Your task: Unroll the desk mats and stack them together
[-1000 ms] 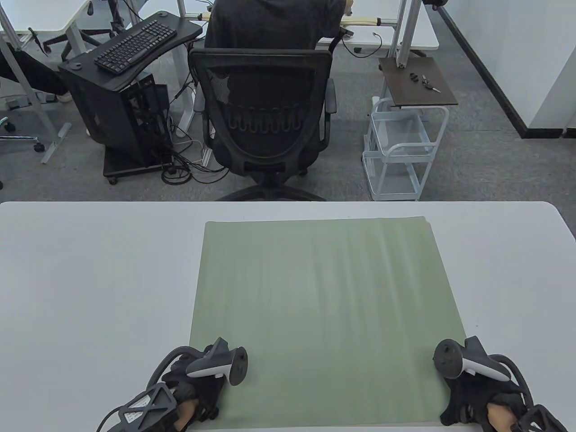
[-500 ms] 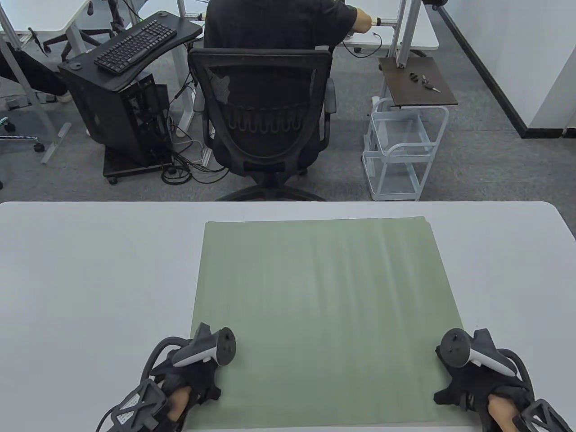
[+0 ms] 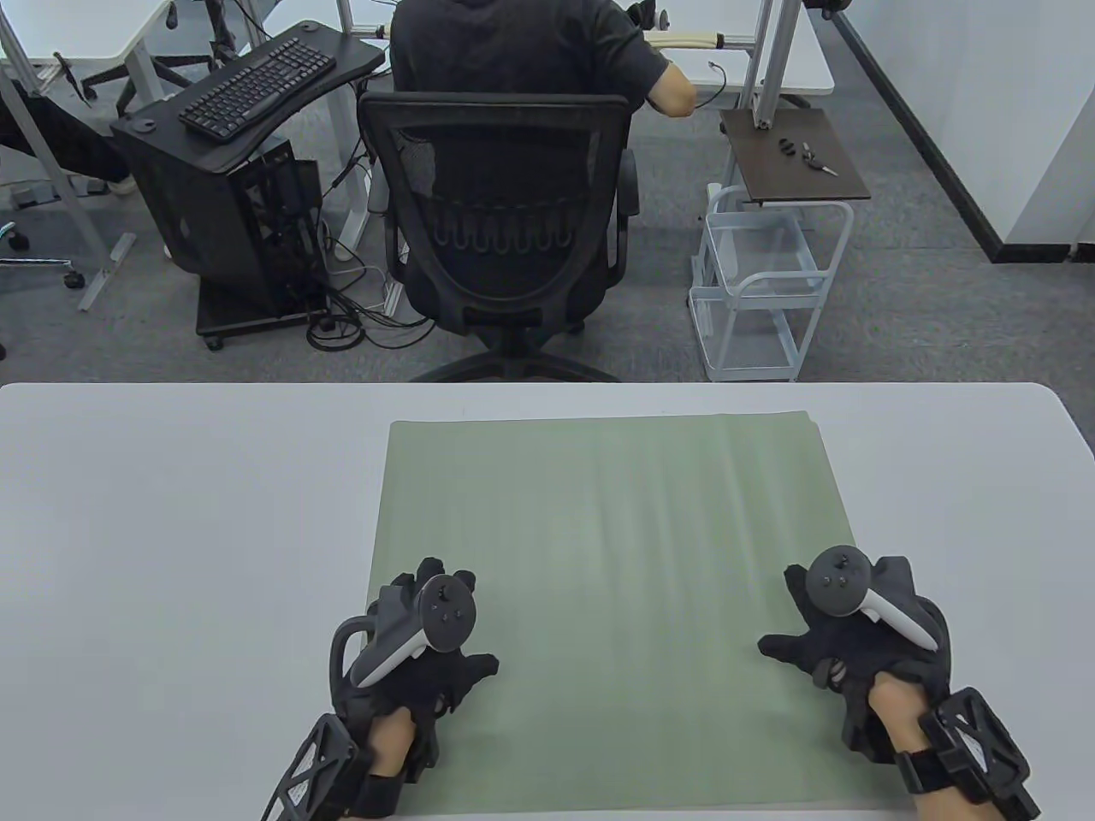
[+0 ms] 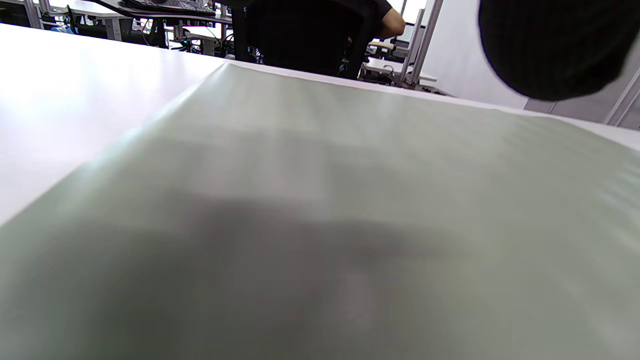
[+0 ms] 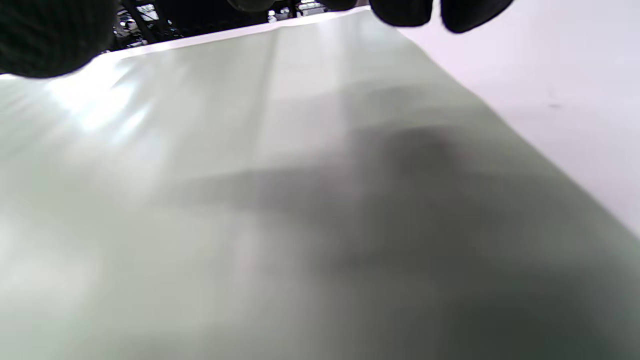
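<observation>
A pale green desk mat lies unrolled and flat on the white table, with faint ripples across it. My left hand rests palm down on the mat near its left edge, fingers spread. My right hand rests palm down on the mat near its right edge, fingers spread. Neither hand holds anything. The mat fills the left wrist view and the right wrist view. Only one mat shows from above.
Beyond the table's far edge a person sits in a black office chair. A white wire cart stands at the back right and a black computer stand with a keyboard at the back left.
Both hands have slid forward from the mat's near corners onto its surface and spread flat. The mat itself has stayed in place.
</observation>
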Motion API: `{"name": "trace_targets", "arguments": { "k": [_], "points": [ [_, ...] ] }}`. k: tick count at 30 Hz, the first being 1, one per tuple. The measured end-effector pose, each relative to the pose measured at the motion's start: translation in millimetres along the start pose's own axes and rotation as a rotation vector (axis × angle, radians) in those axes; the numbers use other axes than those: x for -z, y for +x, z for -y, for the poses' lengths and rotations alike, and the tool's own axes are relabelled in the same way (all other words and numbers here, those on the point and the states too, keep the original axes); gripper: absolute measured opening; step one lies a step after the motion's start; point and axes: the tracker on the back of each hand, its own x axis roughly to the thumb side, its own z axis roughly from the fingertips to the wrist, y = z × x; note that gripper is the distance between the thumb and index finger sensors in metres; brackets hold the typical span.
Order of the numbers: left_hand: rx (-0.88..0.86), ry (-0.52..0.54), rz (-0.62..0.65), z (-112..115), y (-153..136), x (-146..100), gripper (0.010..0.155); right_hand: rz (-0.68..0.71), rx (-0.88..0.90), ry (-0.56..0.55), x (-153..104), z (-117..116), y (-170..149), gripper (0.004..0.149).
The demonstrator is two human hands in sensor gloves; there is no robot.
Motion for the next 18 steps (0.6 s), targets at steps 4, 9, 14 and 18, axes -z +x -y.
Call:
{"name": "trace_targets", "arguments": {
  "k": [4, 9, 14, 18],
  "points": [
    [-0.058, 0.082, 0.038, -4, 20, 2, 0.092, 0.082, 0.022, -0.042, 1, 4, 41, 0.095],
    [-0.042, 0.145, 0.081, 7, 29, 2, 0.092, 0.236, 0.028, -0.073, -21, -5, 104, 0.097],
    [-0.017, 0.156, 0.064, 15, 20, -4, 0.092, 0.277, 0.013, -0.109, -42, -28, 137, 0.097],
    [-0.017, 0.158, 0.065, 19, 19, -9, 0.092, 0.234, -0.05, -0.181, -49, -45, 136, 0.095]
  ]
}}
